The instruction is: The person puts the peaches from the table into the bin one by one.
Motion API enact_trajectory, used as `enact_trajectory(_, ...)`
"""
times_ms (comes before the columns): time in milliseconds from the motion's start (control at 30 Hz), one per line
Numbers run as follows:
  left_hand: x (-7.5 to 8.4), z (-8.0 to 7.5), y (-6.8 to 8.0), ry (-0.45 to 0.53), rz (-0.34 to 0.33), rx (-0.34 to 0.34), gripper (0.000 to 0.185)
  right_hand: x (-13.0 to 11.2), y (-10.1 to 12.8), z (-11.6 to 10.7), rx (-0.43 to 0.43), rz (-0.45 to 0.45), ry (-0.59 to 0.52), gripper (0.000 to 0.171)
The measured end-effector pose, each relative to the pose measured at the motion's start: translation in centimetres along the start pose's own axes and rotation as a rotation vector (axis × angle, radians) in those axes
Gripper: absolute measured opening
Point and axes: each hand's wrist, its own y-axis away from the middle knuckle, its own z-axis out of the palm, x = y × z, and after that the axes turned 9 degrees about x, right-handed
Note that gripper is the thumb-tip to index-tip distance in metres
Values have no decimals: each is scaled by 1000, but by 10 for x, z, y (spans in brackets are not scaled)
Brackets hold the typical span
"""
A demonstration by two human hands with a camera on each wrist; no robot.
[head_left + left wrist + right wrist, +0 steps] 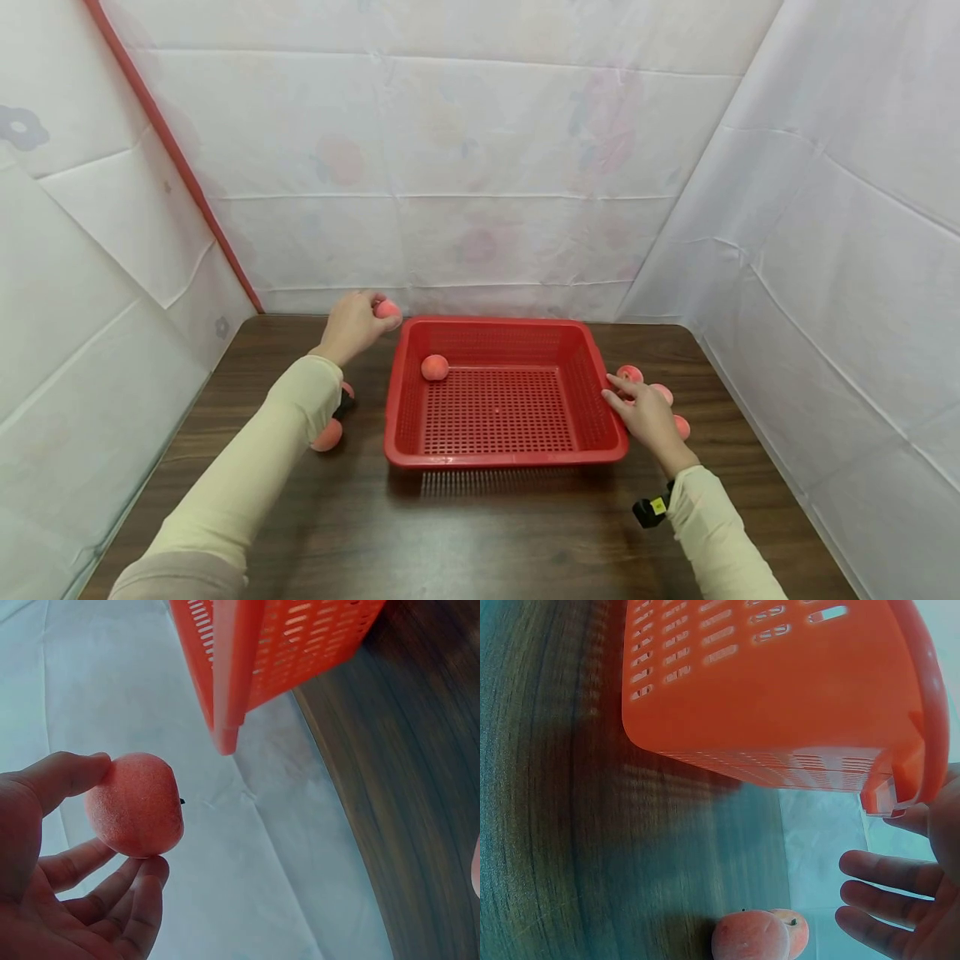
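My left hand [354, 323] pinches a peach [139, 804] between thumb and fingertips, above the table's far left, beside the far left corner of a red plastic basket [495, 459]. A small dark stem sticks out of this peach in the left wrist view. Another peach [435, 367] lies inside the basket against its left side. At the basket's right rim, my right hand [647, 414] grips the edge with thumb and index finger. Its other fingers [889, 874] extend outside the wall in the right wrist view, and the thumb is hidden there.
Several peaches [630, 373] sit on the wooden table [480, 542] right of the basket, partly behind the right hand. More peaches [327, 435] lie to the left, beside the left forearm. White sheets [480, 167] hang behind and on both sides.
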Motion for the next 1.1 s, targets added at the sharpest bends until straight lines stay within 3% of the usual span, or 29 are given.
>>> enact_trajectory(700,23,3,-4,24,15,-61,48,-3,-1,-2,-3,9,11,49)
enact_trajectory(1100,38,4,-5,41,40,-33,47,-5,1,-3,-8,20,-2,49)
